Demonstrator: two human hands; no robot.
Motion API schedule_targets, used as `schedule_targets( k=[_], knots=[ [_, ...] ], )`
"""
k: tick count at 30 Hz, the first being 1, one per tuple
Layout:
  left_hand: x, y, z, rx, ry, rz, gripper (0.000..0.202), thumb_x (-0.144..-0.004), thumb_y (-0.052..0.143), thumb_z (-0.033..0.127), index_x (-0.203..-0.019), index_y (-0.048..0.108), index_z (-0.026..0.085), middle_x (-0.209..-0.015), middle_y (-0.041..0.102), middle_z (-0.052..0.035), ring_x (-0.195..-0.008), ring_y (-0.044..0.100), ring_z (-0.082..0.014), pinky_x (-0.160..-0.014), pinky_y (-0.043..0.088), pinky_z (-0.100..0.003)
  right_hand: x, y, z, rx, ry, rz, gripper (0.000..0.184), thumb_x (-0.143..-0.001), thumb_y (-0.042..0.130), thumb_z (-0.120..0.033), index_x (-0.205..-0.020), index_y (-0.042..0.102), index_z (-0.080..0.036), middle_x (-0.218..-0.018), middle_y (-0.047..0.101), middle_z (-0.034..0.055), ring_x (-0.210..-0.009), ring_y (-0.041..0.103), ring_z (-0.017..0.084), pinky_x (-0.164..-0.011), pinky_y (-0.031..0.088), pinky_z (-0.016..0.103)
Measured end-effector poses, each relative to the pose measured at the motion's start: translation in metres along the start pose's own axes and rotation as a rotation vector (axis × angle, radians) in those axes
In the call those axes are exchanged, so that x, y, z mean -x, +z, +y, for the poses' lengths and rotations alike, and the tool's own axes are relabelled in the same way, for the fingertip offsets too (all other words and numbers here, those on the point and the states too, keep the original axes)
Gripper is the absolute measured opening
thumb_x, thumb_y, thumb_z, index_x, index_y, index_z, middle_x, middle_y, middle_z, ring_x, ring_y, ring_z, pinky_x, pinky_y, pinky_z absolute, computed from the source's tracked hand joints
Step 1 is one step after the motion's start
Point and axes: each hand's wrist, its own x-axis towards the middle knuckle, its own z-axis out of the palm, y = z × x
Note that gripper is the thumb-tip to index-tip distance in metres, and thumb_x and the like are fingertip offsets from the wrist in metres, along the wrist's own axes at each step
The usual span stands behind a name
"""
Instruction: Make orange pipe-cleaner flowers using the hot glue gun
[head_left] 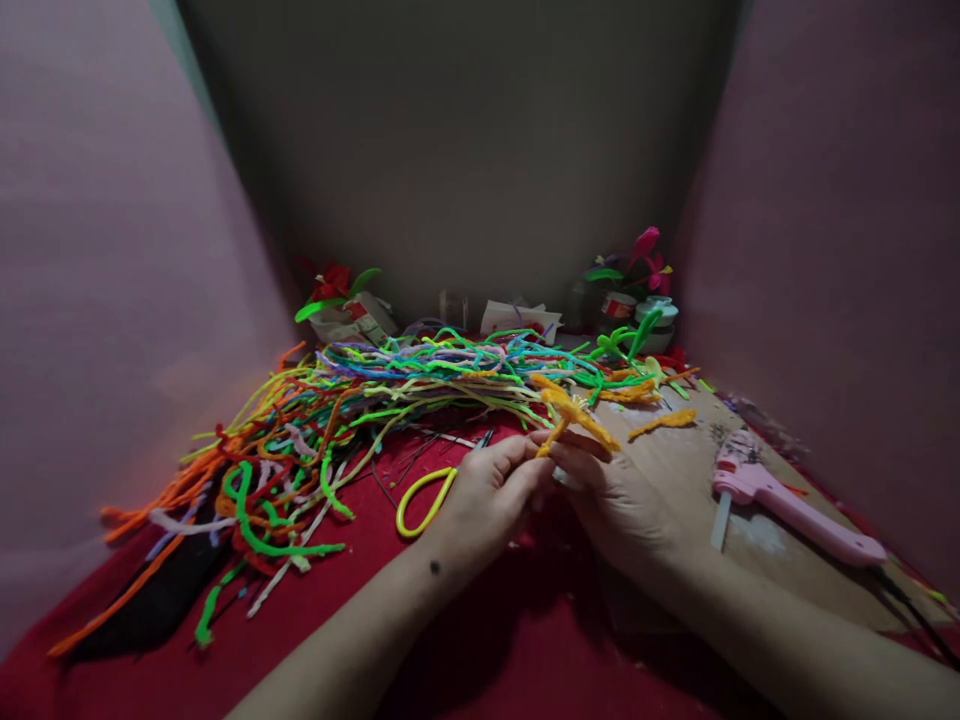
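Observation:
An orange pipe-cleaner flower [574, 412] is held up in front of me, its petals spread around pale yellow stamens. My left hand [499, 485] pinches it low down, near the stem end. My right hand [600, 485] is closed on it from the other side, with the fingertips partly hidden behind the petals. A loose orange pipe-cleaner petal [664, 424] lies on the board beyond my right hand. Scissors with yellow handles [426, 500] rest on the red cloth just left of my left hand.
A large heap of coloured pipe cleaners [420, 370] spreads across the back and left. A pink glue gun [795, 510] with its cord lies on a brown board [679, 470] at right. Finished pipe-cleaner flowers [651, 255] and jars stand behind. Red cloth [480, 640] covers the surface.

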Motion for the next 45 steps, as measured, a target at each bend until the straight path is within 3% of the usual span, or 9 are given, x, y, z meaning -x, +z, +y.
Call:
schedule_targets(
  k=[5,12,18,24,28,32,37,41,45],
  knots=[
    [0.003,0.005,-0.014,-0.653,0.367,0.226,0.011,-0.086,0.046,0.023,-0.087,0.054,0.016,-0.073,0.060,-0.0021,-0.062,0.054,-0.0115,-0.060,0.039,-0.023,0.001,0.003,-0.001,0.004,-0.028,0.078,0.013,-0.069,0.066,-0.015,-0.082,0.068,-0.020,-0.072,0.061,-0.0015,-0.064,0.052,0.012,-0.065,0.043,0.027],
    [0.000,0.002,-0.024,-0.789,0.545,0.244,0.018,-0.088,0.038,0.016,-0.079,0.054,0.016,-0.067,0.055,-0.0026,-0.059,0.051,-0.0117,-0.058,0.039,-0.022,0.004,0.006,-0.003,0.053,-0.005,0.061,0.010,-0.071,0.064,-0.016,-0.079,0.068,-0.021,-0.079,0.064,-0.0007,-0.074,0.055,0.015,-0.075,0.044,0.031],
    [0.002,0.006,-0.012,-0.389,0.310,0.231,0.015,-0.086,0.044,0.020,-0.086,0.059,0.018,-0.060,0.050,0.0033,-0.056,0.047,-0.0082,-0.056,0.036,-0.018,0.004,-0.001,0.003,0.107,0.008,0.033,0.013,-0.073,0.065,-0.024,-0.086,0.070,-0.025,-0.080,0.066,-0.0005,-0.071,0.056,0.015,-0.070,0.044,0.030],
    [0.002,0.006,-0.002,-0.025,0.093,0.196,0.021,-0.081,0.051,0.026,-0.062,0.050,0.016,-0.052,0.038,0.0062,-0.047,0.032,-0.0050,-0.044,0.027,-0.017,0.001,-0.007,0.003,0.144,-0.025,0.002,0.012,-0.073,0.066,-0.026,-0.085,0.069,-0.026,-0.081,0.066,-0.0001,-0.073,0.055,0.015,-0.065,0.044,0.029],
    [0.002,0.005,0.004,0.205,-0.054,0.095,0.023,-0.079,0.052,0.029,-0.062,0.050,0.015,-0.046,0.038,0.0071,-0.039,0.029,-0.0030,-0.038,0.021,-0.016,0.002,-0.002,-0.004,0.193,-0.037,-0.013,0.006,-0.070,0.067,-0.024,-0.077,0.067,-0.023,-0.072,0.063,-0.0009,-0.069,0.054,0.015,-0.066,0.045,0.030],
    [0.001,0.004,0.005,0.413,-0.099,0.020,0.023,-0.077,0.057,0.034,-0.065,0.052,0.014,-0.042,0.039,0.0079,-0.032,0.025,-0.0014,-0.033,0.017,-0.015,0.002,0.001,-0.006,0.184,-0.040,-0.004,0.018,-0.069,0.067,-0.026,-0.086,0.067,-0.022,-0.076,0.064,0.0003,-0.073,0.057,0.017,-0.071,0.046,0.033],
    [-0.002,-0.001,-0.002,0.707,-0.224,-0.172,0.016,-0.079,0.057,0.030,-0.073,0.051,0.016,-0.044,0.038,0.0099,-0.029,0.014,-0.0004,-0.030,0.016,-0.014,0.002,0.002,-0.003,0.126,-0.005,0.032,0.012,-0.066,0.070,-0.021,-0.078,0.068,-0.023,-0.074,0.064,-0.0004,-0.076,0.057,0.017,-0.076,0.044,0.033],
    [-0.003,-0.005,-0.004,0.749,-0.259,-0.268,0.014,-0.080,0.055,0.028,-0.074,0.050,0.017,-0.047,0.036,0.0102,-0.031,0.012,-0.0005,-0.030,0.017,-0.013,0.002,0.004,-0.006,0.084,0.052,0.004,0.006,-0.065,0.071,-0.021,-0.071,0.068,-0.021,-0.065,0.061,-0.0023,-0.063,0.053,0.014,-0.066,0.043,0.029],
    [0.000,0.000,0.002,0.367,-0.165,-0.120,0.021,-0.083,0.049,0.033,-0.070,0.048,0.017,-0.049,0.041,0.0075,-0.033,0.025,-0.0025,-0.034,0.022,-0.016,0.003,0.005,-0.008,0.038,0.084,0.011,0.005,-0.065,0.069,-0.022,-0.069,0.067,-0.020,-0.067,0.063,-0.0010,-0.066,0.055,0.016,-0.067,0.044,0.030]
  ],
)
